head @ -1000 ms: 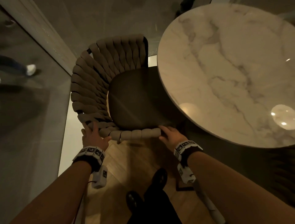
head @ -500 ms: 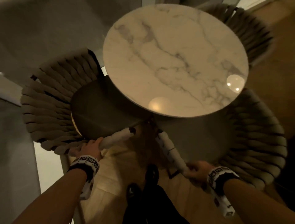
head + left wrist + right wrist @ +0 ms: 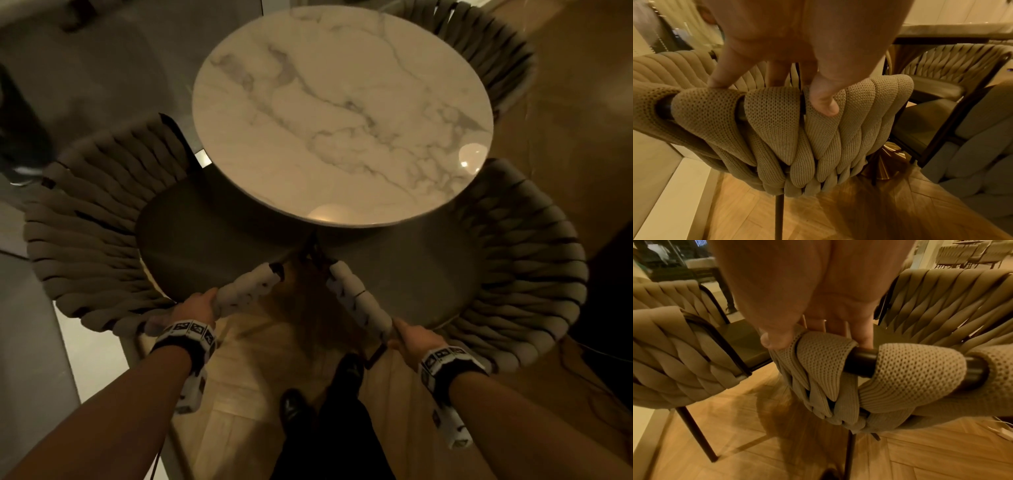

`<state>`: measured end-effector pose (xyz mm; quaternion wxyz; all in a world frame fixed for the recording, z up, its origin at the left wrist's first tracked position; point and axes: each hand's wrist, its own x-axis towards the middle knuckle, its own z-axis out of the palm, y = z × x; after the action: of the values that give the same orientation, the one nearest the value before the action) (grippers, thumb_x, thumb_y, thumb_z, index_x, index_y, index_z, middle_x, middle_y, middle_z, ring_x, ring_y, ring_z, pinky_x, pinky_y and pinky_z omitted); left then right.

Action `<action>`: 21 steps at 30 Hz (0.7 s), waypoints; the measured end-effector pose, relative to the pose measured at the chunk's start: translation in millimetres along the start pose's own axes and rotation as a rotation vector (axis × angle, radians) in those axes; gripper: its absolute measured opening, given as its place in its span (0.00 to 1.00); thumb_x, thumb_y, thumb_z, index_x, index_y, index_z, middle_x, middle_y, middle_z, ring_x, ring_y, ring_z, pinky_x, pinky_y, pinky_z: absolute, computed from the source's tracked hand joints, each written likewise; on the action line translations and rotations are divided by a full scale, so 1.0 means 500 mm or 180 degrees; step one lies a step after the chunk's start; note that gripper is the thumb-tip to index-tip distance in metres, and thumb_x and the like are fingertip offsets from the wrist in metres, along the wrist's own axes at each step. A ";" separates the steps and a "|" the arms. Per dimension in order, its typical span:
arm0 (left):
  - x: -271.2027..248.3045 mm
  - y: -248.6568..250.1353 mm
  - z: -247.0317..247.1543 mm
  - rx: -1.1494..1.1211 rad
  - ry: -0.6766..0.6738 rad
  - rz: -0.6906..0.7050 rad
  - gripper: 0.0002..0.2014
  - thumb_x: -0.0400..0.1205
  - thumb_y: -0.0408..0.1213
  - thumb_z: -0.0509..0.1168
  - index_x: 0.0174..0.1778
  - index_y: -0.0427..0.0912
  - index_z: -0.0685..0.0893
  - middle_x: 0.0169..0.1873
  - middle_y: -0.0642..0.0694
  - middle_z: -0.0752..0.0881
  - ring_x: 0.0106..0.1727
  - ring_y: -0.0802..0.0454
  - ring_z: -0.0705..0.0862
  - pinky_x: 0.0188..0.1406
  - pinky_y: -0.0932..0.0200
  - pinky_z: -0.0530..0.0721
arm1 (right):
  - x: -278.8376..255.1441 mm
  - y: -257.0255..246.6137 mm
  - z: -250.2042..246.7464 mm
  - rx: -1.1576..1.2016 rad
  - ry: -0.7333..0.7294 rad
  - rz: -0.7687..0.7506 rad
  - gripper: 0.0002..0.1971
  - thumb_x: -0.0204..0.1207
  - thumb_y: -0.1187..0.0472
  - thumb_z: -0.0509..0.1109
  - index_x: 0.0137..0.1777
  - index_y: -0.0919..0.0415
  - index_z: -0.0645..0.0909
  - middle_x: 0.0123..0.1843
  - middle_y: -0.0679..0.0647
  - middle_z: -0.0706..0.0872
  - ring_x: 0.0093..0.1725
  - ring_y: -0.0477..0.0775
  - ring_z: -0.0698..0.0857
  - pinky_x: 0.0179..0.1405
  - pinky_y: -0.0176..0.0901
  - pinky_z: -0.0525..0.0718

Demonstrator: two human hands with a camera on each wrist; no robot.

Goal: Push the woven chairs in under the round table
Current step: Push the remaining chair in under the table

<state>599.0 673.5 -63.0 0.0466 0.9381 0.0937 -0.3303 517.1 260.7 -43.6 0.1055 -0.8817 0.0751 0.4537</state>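
We're standing over the round table, one woven chair on each side of us. Our left hand grasps the near arm end of the left chair, fingers over the knitted rail and thumb pressing the weave. Our right hand grasps the arm end of the right chair, fingers hooked over the dark rail. Both seats sit partly tucked under the marble top, their arm tips nearly meeting. A third chair shows beyond the table, over the wooden floor.
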 end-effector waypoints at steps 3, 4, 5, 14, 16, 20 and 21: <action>-0.001 0.001 0.002 -0.0025 0.0017 -0.0046 0.20 0.82 0.37 0.58 0.71 0.55 0.70 0.59 0.39 0.80 0.57 0.34 0.82 0.59 0.33 0.82 | 0.001 -0.009 0.013 0.0041 0.0055 0.0015 0.20 0.82 0.45 0.58 0.72 0.49 0.65 0.61 0.57 0.83 0.55 0.59 0.84 0.50 0.49 0.81; -0.001 0.001 0.003 -0.0024 0.0045 -0.0002 0.22 0.82 0.35 0.60 0.71 0.55 0.70 0.59 0.39 0.81 0.58 0.35 0.82 0.58 0.34 0.83 | 0.003 -0.011 0.017 0.0051 0.0080 0.0027 0.20 0.82 0.45 0.57 0.71 0.49 0.65 0.61 0.57 0.83 0.54 0.59 0.84 0.50 0.49 0.81; -0.007 0.005 -0.002 0.0008 0.0009 -0.0031 0.23 0.81 0.33 0.62 0.71 0.54 0.71 0.60 0.39 0.81 0.58 0.35 0.82 0.58 0.36 0.84 | 0.004 -0.012 0.018 0.0051 0.0076 0.0037 0.20 0.82 0.44 0.57 0.71 0.48 0.64 0.61 0.57 0.83 0.53 0.58 0.83 0.50 0.50 0.81; -0.019 0.053 -0.037 -0.0005 -0.0123 -0.0009 0.30 0.81 0.36 0.60 0.81 0.51 0.61 0.67 0.37 0.77 0.65 0.35 0.79 0.65 0.38 0.81 | -0.004 -0.006 0.001 -0.0102 -0.0008 -0.0008 0.22 0.82 0.46 0.58 0.75 0.45 0.61 0.63 0.56 0.81 0.52 0.58 0.82 0.48 0.50 0.80; -0.037 0.069 -0.036 -0.0047 -0.0103 -0.0033 0.31 0.81 0.40 0.60 0.81 0.53 0.58 0.68 0.38 0.75 0.66 0.35 0.79 0.64 0.37 0.81 | -0.003 -0.001 -0.006 -0.0211 -0.0027 -0.0065 0.22 0.82 0.46 0.59 0.74 0.44 0.62 0.62 0.54 0.81 0.49 0.55 0.81 0.50 0.51 0.83; -0.077 0.097 -0.020 -0.0097 0.0003 -0.0189 0.30 0.82 0.40 0.59 0.80 0.54 0.57 0.74 0.42 0.71 0.71 0.36 0.74 0.66 0.37 0.77 | -0.003 0.009 -0.011 -0.0342 -0.0016 -0.0181 0.23 0.81 0.45 0.59 0.75 0.44 0.61 0.61 0.53 0.81 0.51 0.54 0.81 0.53 0.52 0.85; -0.091 0.107 -0.019 -0.0135 0.0003 -0.0252 0.30 0.82 0.40 0.59 0.80 0.55 0.58 0.76 0.42 0.70 0.73 0.36 0.73 0.68 0.37 0.76 | -0.004 0.012 -0.014 -0.0377 -0.0028 -0.0216 0.23 0.81 0.45 0.59 0.74 0.44 0.62 0.61 0.53 0.81 0.52 0.55 0.82 0.54 0.53 0.85</action>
<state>581.1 615.8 -25.6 0.0532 0.9326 0.1377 -0.3293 520.1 253.4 -38.4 0.0688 -0.8864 0.0177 0.4574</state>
